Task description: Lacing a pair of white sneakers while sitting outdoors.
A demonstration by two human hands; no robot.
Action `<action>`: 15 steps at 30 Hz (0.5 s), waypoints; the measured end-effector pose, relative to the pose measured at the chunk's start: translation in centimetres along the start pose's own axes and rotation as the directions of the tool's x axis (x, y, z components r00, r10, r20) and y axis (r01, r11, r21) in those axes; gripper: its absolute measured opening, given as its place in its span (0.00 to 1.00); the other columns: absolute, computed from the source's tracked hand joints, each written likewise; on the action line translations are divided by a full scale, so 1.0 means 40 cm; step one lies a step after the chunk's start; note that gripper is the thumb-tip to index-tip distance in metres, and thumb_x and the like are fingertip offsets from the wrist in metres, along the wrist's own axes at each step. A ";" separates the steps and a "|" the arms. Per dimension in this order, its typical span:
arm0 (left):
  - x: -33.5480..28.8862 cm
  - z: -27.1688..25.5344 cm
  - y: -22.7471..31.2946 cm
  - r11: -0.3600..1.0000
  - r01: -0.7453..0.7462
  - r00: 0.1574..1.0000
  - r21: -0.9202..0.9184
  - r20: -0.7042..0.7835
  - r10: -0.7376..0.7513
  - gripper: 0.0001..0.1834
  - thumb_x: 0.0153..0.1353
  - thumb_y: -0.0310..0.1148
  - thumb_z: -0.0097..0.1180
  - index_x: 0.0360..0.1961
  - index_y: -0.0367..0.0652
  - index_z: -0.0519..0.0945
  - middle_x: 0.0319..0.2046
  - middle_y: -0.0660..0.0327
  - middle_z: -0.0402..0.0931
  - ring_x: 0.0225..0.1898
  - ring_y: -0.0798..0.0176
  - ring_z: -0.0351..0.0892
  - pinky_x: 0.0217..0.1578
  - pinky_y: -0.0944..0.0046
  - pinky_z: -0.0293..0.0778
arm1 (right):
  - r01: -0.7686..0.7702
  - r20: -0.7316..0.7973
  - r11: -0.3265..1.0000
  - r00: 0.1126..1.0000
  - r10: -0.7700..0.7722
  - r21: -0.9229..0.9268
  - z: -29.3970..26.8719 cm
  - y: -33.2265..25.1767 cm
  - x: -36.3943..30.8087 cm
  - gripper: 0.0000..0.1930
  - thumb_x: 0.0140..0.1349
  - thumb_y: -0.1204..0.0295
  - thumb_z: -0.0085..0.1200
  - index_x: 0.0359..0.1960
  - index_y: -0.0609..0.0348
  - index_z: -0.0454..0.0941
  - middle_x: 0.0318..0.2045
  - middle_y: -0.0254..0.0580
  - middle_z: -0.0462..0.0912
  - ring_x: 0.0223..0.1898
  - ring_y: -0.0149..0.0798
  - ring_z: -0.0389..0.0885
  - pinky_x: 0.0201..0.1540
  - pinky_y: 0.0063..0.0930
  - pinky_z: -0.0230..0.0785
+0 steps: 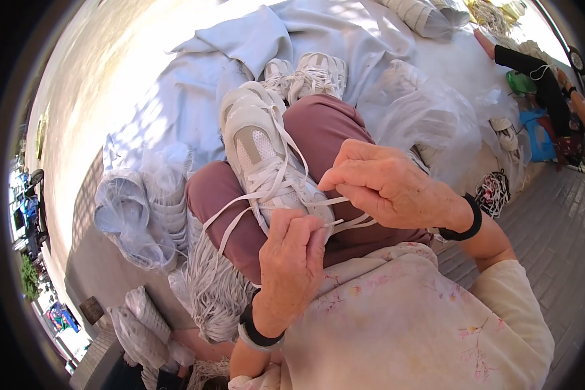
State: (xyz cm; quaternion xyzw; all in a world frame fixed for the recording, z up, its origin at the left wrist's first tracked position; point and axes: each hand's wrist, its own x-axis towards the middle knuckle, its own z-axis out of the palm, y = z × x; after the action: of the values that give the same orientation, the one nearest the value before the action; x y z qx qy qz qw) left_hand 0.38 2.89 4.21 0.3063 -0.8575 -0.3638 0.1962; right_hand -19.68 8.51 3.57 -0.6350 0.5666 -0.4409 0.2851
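Note:
A white and grey sneaker rests across my lap, its toe pointing away from me. White shoelaces cross its tongue and hang in loose loops at both sides. Fingers pinched, my left hand holds a shoelace by its end, and the tip pokes out beside the thumb. To the right of the shoe's collar, my right hand is also closed in a pinch. Lace strands run beneath its fingers; what lies between the fingertips is mostly hidden.
Finished-looking sneakers stand beyond my knees on a pale blue cloth. Plastic-wrapped shoes sit left, above a bundle of white laces. Clear plastic bags lie right. Another person's arm shows at far right, near a blue stool.

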 end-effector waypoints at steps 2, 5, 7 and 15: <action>0.005 0.015 0.053 0.951 0.049 0.986 -0.305 0.169 0.004 0.07 0.55 0.20 0.59 0.35 0.37 0.76 0.33 0.54 0.70 0.31 0.53 0.73 0.31 0.60 0.71 | -0.026 0.022 0.999 0.999 0.025 0.035 -0.063 -0.022 0.021 0.06 0.60 0.79 0.50 0.35 0.60 0.79 0.25 0.38 0.71 0.25 0.38 0.72 0.29 0.30 0.66; 0.013 0.065 0.165 0.774 -0.062 0.902 -0.631 0.296 0.314 0.07 0.57 0.21 0.58 0.36 0.38 0.75 0.37 0.54 0.69 0.35 0.53 0.72 0.35 0.60 0.72 | -0.166 0.055 0.976 0.986 0.160 0.144 -0.145 -0.101 0.044 0.06 0.61 0.80 0.50 0.37 0.61 0.79 0.24 0.37 0.72 0.27 0.35 0.71 0.31 0.28 0.65; 0.006 0.095 0.212 0.685 -0.100 0.853 -0.722 0.292 0.432 0.07 0.57 0.22 0.58 0.36 0.38 0.74 0.38 0.54 0.68 0.37 0.54 0.72 0.36 0.61 0.72 | -0.275 0.071 0.938 0.961 0.265 0.212 -0.145 -0.123 0.046 0.06 0.61 0.80 0.50 0.37 0.61 0.78 0.24 0.37 0.72 0.29 0.34 0.71 0.32 0.27 0.64; -0.030 0.029 0.076 0.881 -0.058 0.911 -0.470 0.336 0.239 0.06 0.62 0.24 0.53 0.40 0.39 0.73 0.30 0.57 0.73 0.34 0.55 0.74 0.36 0.58 0.71 | -0.117 0.147 0.993 0.982 0.117 -0.011 0.033 -0.031 0.004 0.07 0.61 0.83 0.48 0.40 0.64 0.74 0.34 0.44 0.75 0.33 0.45 0.75 0.35 0.30 0.69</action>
State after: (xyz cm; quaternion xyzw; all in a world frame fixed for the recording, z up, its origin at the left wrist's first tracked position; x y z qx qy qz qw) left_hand -0.56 5.93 5.57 0.1071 -0.7926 -0.5886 0.1177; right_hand -17.95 8.43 4.07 -0.6319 0.5807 -0.3746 0.3509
